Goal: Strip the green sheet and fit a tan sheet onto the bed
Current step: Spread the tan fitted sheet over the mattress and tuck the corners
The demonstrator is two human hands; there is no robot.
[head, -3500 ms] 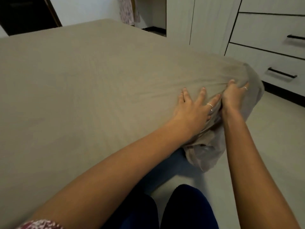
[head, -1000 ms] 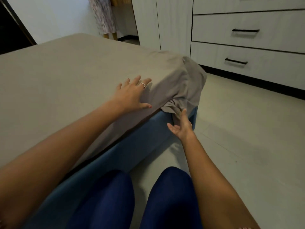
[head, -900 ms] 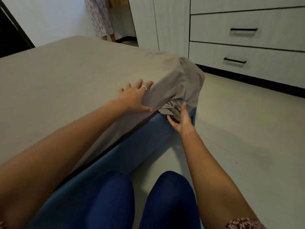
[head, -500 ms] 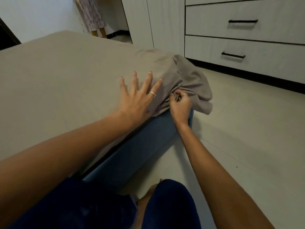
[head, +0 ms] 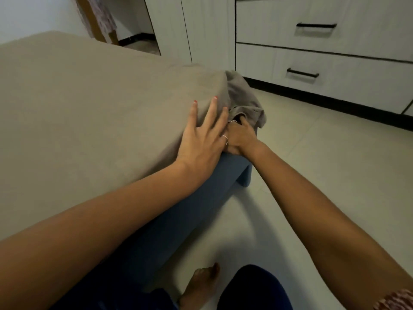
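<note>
- Head view: your left hand (head: 202,139) lies flat with fingers spread on the tan sheet (head: 89,104), pinning it at the mattress edge just short of the near corner. Use that palm to press down so the smooth top cannot creep while the corner is worked.
- Head view: your right hand (head: 240,136) is closed on the loose bunch of sheet corner (head: 242,101) that hangs off the corner, touching your left hand at the knuckles. Its fingertips are buried in the cloth, so how much hem it holds cannot be told.
- Head view: the blue bed base (head: 201,209) shows bare under the sheet's edge, so this corner is not yet tucked. No green sheet is in sight; the stripping looks done.
- Head view: to seat the corner well, pull the bunch down and around the mattress corner, not outward, then slide the hem under. Work the slack toward the corner with your left palm.
- Head view: your bare foot (head: 199,285) stands on the floor (head: 324,175) close to the base; mind your balance as you lean.
</note>
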